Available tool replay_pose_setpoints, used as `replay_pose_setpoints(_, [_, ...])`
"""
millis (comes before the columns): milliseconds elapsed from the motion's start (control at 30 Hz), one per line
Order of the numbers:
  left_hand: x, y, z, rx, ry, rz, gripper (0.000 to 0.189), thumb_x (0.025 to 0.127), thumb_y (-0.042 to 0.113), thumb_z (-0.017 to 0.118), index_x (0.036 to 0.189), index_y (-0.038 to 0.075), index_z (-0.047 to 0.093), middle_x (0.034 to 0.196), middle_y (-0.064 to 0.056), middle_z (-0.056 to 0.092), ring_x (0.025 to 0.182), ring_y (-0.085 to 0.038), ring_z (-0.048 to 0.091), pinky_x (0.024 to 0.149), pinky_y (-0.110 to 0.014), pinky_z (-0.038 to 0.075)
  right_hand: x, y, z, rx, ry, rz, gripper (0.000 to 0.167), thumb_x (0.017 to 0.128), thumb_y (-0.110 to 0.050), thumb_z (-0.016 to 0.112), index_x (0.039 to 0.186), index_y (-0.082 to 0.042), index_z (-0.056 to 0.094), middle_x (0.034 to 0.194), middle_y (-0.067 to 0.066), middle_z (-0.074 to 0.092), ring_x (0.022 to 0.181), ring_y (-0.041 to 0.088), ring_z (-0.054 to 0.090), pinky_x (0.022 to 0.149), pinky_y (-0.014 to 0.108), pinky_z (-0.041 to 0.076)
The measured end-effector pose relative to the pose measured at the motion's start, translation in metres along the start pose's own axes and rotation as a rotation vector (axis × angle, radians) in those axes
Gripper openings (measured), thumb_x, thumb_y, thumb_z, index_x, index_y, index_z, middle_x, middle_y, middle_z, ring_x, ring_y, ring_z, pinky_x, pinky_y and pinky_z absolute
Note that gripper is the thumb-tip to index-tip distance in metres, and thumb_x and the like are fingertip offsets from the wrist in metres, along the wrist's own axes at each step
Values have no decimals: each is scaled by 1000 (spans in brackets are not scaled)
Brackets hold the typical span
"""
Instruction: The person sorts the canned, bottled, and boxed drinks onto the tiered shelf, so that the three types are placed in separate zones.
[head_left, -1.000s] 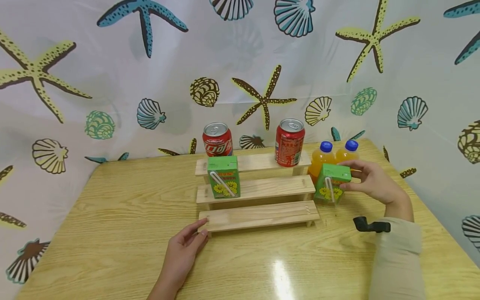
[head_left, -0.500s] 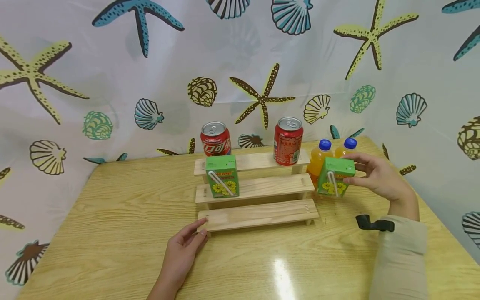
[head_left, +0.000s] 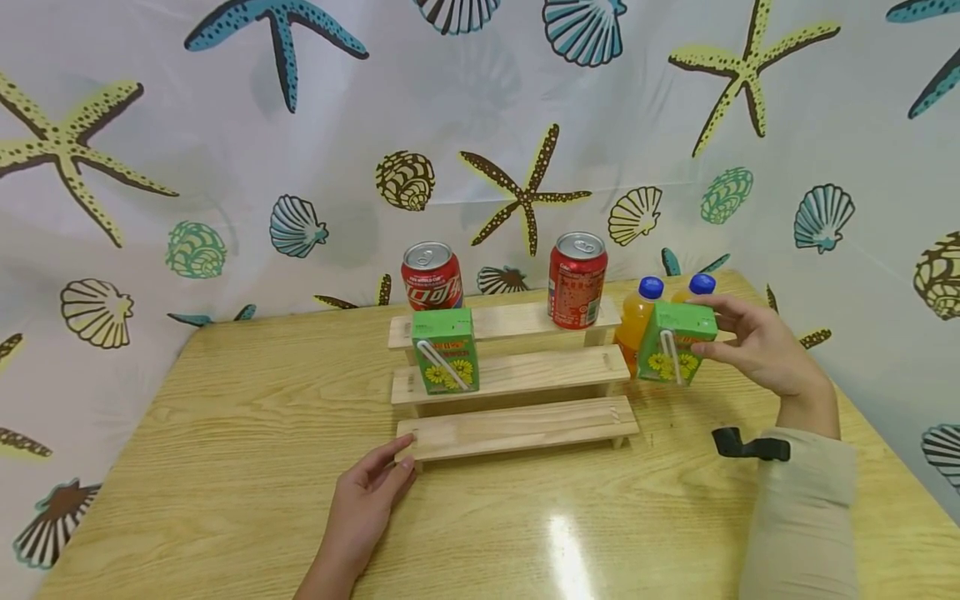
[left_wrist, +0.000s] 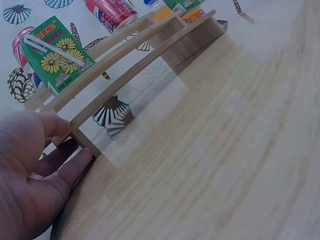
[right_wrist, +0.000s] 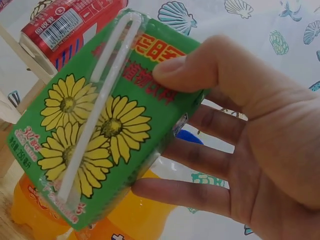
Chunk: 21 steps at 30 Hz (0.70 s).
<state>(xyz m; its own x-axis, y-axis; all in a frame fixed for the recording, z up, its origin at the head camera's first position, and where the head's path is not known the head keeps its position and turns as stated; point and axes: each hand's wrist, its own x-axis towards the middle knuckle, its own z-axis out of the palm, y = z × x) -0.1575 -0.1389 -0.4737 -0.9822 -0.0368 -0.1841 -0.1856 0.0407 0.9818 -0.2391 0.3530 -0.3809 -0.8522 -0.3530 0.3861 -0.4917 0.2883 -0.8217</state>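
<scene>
My right hand (head_left: 765, 346) grips a green drink carton (head_left: 675, 343) by its right side. In the right wrist view the thumb (right_wrist: 175, 75) lies on the carton's front beside its white bent straw, with the other fingers at its side and behind. The carton is close in front of two orange drink bottles (head_left: 633, 321) with blue caps, partly hiding them. My left hand (head_left: 367, 500) holds the left end of the lowest step of a three-step wooden shelf (head_left: 517, 429). Another green carton (head_left: 446, 354) stands on the middle step's left end.
Two red cola cans, a left can (head_left: 432, 279) and a right can (head_left: 577, 283), stand on the top step. The shelf rests on a wood-grain table (head_left: 262, 433). A patterned curtain (head_left: 337, 125) hangs right behind the table and along its right side.
The carton in my right hand has moved a little up and to the right, along with the hand. My left hand has stayed at the shelf's end.
</scene>
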Motion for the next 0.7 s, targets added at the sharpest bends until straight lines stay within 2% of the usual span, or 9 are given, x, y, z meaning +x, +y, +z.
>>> replay_pose_setpoints(300, [0,-1,0,5,-2,4,38,100,7,60,138,6,59,150,-6,46,108,-2,65,96,-19,55,3,-4,3,-36,3,12,52,91,10,65,140,3,51,123,-13,62,107,1,65,83,15,59])
replay_pose_setpoints(500, [0,1,0,19,-3,-10,38,101,8,59,138,8,59,149,-4,46,109,-2,65,96,-18,55,2,-6,5,-28,36,6,52,91,11,65,140,3,51,122,-12,63,108,1,64,82,15,59])
replay_pose_setpoints(700, [0,1,0,12,-4,-14,38,101,9,60,138,8,59,149,-3,47,109,-3,65,97,-19,55,4,-10,6,-78,80,-13,51,90,10,66,139,2,52,115,-15,67,104,0,66,78,14,58])
